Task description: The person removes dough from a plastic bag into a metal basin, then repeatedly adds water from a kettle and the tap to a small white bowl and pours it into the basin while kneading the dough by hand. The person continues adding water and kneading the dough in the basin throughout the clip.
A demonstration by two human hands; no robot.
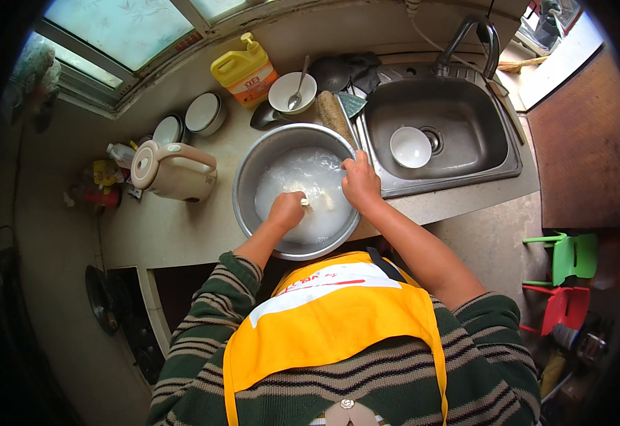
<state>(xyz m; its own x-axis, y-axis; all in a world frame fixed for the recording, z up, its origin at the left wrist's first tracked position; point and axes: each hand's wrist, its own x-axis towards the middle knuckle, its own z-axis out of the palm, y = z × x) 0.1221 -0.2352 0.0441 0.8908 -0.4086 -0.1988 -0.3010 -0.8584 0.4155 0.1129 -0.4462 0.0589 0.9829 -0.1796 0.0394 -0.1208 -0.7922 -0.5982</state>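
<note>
A large round metal basin (243,186) stands on the counter in front of me, holding cloudy whitish water (281,174). My left hand (286,211) is over the water inside it, fingers closed around something small and pale whose end shows beside the thumb; its kind I cannot make out. More pale matter (322,201) shows in the water between my hands. At the basin's right side my right hand (361,183) is closed on the rim, its fingertips partly hidden.
Right of the basin is a steel sink (477,160) with a white bowl (411,148) and a faucet (470,42). A beige kettle (175,172) stands left. Behind are stacked bowls (203,113), a yellow jug (245,69), a bowl (281,91) with a spoon (298,94), and a brownish cylindrical object (333,113).
</note>
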